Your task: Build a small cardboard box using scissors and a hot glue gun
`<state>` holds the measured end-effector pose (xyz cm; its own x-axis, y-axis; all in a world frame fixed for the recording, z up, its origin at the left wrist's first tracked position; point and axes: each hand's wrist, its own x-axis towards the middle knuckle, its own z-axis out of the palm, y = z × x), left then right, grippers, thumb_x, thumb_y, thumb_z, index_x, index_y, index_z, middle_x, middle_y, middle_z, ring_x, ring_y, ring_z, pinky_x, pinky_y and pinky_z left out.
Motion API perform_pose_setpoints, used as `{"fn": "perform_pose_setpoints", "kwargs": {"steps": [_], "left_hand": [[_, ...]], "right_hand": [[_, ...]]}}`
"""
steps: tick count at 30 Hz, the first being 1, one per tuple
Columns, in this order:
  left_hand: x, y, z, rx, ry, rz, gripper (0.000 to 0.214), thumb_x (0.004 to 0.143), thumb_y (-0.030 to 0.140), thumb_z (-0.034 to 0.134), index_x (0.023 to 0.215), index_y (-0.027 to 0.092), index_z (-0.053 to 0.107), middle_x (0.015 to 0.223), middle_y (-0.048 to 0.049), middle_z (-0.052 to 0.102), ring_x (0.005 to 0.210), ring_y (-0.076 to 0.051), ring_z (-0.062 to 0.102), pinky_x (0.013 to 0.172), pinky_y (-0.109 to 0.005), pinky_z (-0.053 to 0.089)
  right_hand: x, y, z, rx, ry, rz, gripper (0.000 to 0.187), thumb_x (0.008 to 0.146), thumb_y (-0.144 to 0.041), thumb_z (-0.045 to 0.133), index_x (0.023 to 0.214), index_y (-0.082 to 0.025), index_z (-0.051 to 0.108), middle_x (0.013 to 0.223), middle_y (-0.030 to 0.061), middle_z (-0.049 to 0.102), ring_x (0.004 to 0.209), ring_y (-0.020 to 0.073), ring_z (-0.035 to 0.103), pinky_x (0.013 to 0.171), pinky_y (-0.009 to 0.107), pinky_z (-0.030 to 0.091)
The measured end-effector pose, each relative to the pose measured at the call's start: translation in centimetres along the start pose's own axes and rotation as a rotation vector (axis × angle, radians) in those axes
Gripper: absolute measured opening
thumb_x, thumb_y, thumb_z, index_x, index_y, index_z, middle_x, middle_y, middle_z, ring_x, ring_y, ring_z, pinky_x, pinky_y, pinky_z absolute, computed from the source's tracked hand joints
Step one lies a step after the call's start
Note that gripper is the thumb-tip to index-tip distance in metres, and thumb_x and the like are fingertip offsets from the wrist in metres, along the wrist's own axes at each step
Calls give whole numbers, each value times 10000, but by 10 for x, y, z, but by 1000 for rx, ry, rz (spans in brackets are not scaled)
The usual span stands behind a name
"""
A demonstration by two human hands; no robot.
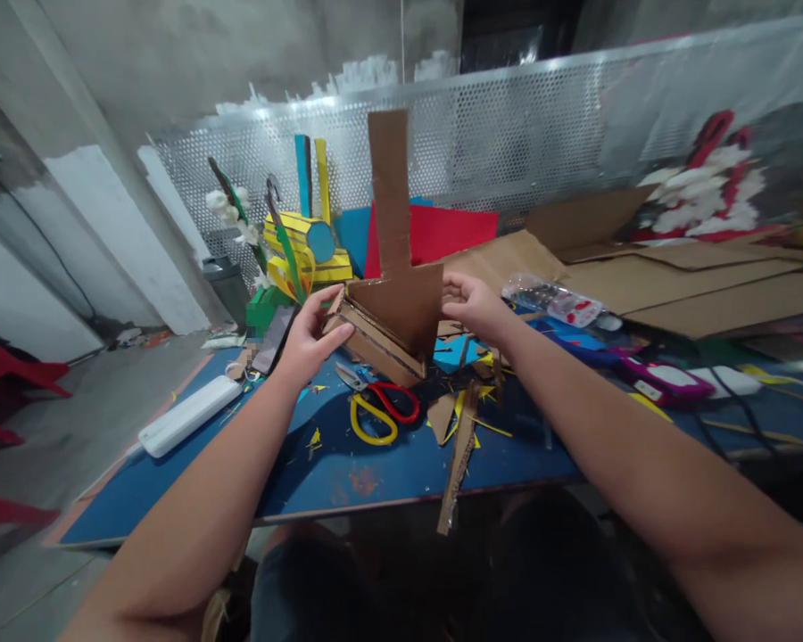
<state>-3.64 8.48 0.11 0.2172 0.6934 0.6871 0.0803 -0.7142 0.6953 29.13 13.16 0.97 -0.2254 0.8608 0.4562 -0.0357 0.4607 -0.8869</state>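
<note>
A brown cardboard structure (401, 308) with a tall upright strip is raised over the blue table. My left hand (314, 332) grips its left end, thumb on the near side of the box-like base. At the upright panel's right edge, my right hand (472, 303) has bent fingers that pass partly behind the cardboard, so their grip is partly hidden. Just below the structure lie scissors (378, 410) with one red and one yellow handle. Cardboard scraps (460, 437) and yellow paper bits are scattered to their right.
A white power strip (191, 415) lies at the table's left. Behind stand a yellow striped paper model (308, 241) and a red sheet (451, 236). Large cardboard sheets (696, 285), a clear plastic bag (562, 301) and a purple device (662, 374) are at the right.
</note>
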Motion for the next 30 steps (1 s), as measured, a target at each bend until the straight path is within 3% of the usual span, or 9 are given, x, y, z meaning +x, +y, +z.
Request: {"fn": "perform_pose_setpoints", "kwargs": {"steps": [3, 6, 8, 11, 13, 16, 25, 30], "left_hand": [[2, -2, -1, -27, -4, -32, 731, 864, 528, 953, 1464, 236, 654, 1489, -128, 725, 1339, -327, 715, 1116, -449, 596], [3, -6, 0, -66, -2, -74, 717, 838, 529, 973, 1418, 236, 670, 1534, -126, 712, 1408, -337, 685, 1168, -459, 575], [3, -9, 1, -108, -14, -119, 693, 836, 522, 975, 1401, 256, 674, 1522, -107, 722, 1393, -317, 696, 1164, -443, 578], [1, -11, 3, -167, -62, -185, 673, 855, 506, 964, 1407, 277, 657, 1431, -90, 761, 1302, -286, 741, 1089, -413, 615], [-1, -12, 5, -186, -77, -204, 702, 849, 492, 974, 1425, 275, 636, 1392, -93, 772, 1259, -274, 756, 1040, -387, 630], [-1, -14, 8, -202, -43, -210, 730, 817, 480, 1004, 1408, 264, 634, 1342, -91, 778, 1199, -249, 764, 990, -347, 633], [2, -17, 13, -211, 60, -239, 698, 745, 524, 1045, 1287, 251, 700, 1125, -48, 797, 980, -197, 755, 853, -307, 638], [2, -20, 12, -198, 100, -260, 706, 735, 552, 1040, 1270, 244, 699, 1110, -50, 798, 914, -175, 748, 788, -281, 627]], "right_hand": [[1, 2, -5, -199, 79, 32, 248, 719, -214, 853, 936, -224, 734, 835, 27, 787, 766, 216, 756, 772, 378, 674], [1, 3, -9, -322, 100, 89, 146, 802, -246, 879, 887, -218, 764, 815, 50, 797, 781, 254, 784, 672, 373, 674], [2, 3, -10, -331, 90, 126, 110, 819, -213, 878, 887, -218, 792, 820, 57, 816, 824, 271, 811, 701, 388, 697], [4, 2, -13, -328, 47, 127, 175, 754, -113, 898, 870, -224, 826, 868, 51, 857, 922, 272, 845, 897, 418, 724], [4, 1, -14, -289, -24, 112, 218, 726, -73, 894, 872, -228, 847, 947, 49, 885, 1020, 278, 857, 1026, 433, 705], [3, 1, -14, -230, -69, 125, 245, 715, -77, 909, 910, -219, 866, 968, 55, 895, 1032, 285, 863, 1062, 463, 702], [3, 23, -6, 196, 102, 186, 445, 607, -329, 1128, 892, -204, 811, 844, 56, 848, 788, 213, 819, 915, 432, 745], [12, 28, -16, 311, 201, 209, 414, 742, -296, 1071, 938, -242, 710, 832, 1, 812, 832, 187, 828, 951, 412, 734]]}}
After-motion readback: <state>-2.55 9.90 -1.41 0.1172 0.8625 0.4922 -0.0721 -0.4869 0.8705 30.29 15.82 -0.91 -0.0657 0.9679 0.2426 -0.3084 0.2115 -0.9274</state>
